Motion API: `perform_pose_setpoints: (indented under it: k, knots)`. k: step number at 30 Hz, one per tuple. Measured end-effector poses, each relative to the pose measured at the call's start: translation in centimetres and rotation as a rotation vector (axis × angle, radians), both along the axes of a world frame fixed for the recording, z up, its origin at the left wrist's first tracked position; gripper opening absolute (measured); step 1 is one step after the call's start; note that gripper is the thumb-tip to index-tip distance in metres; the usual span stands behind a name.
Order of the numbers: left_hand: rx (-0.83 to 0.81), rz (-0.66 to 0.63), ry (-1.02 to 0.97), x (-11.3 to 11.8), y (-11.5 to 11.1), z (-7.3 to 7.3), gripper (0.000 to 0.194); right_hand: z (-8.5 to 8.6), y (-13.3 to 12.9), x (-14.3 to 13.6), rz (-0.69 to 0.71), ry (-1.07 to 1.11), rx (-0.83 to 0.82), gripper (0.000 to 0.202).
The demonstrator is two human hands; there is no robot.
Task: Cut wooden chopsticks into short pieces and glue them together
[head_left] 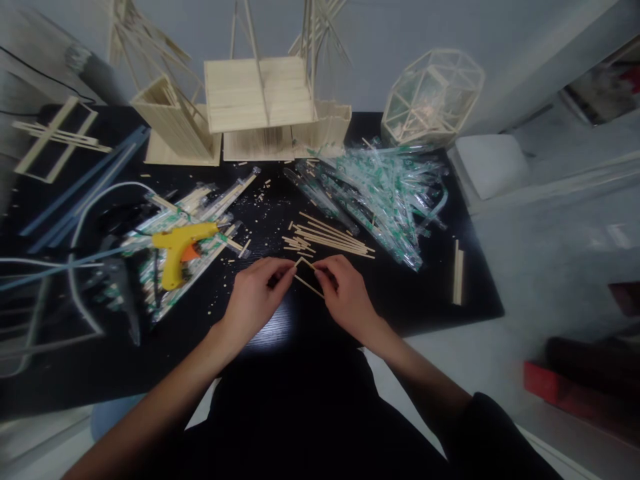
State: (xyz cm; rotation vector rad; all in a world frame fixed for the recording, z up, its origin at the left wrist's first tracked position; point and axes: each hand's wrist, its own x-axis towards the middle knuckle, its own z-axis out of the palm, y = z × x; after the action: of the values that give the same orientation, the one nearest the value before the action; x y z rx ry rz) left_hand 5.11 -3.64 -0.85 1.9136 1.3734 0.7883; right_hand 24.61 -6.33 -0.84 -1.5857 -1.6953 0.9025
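Note:
Between my hands is a small frame of thin wooden sticks (309, 287), its corner pointing away from me. My left hand (257, 287) pinches its left side between thumb and fingers. On the other side, my right hand (345, 293) grips it the same way, hiding part of that edge. Just beyond my fingertips lie several long thin sticks (335, 240) in a loose fan, with a cluster of short cut pieces (298, 245) beside them.
A yellow glue gun (183, 247) rests on wrapped chopsticks at the left, near dark-handled cutters (123, 287). Torn plastic wrappers (380, 193) are heaped at the back right. Stick-built boxes (260, 93) and a faceted stick frame (434, 97) stand along the back of the black table (425, 293).

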Motion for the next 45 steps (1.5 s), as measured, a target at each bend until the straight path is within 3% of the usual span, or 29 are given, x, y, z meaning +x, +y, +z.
perform_pose_setpoints:
  k: [6, 15, 27, 35, 45]
  knots:
    - [-0.155, 0.014, -0.089, 0.0, -0.1, -0.7, 0.027, -0.5, 0.3, 0.8, 0.004, -0.028, 0.004, 0.017]
    - [-0.209, 0.009, -0.128, -0.2, -0.4, -1.3, 0.026, -0.5, 0.3, 0.6, 0.017, -0.027, -0.001, 0.017]
    - [-0.206, -0.014, -0.122, -0.6, -0.6, -1.6, 0.024, -0.7, 0.4, 0.6, 0.023, -0.046, 0.005, 0.017]
    - [-0.203, -0.005, -0.167, -1.0, -0.8, -3.1, 0.023, -1.4, 0.6, 0.4, 0.021, -0.029, -0.009, 0.015]
    - [-0.059, 0.034, -0.144, -0.5, -0.6, -3.7, 0.014, -2.7, 0.7, 0.0, 0.004, 0.019, 0.033, 0.018]
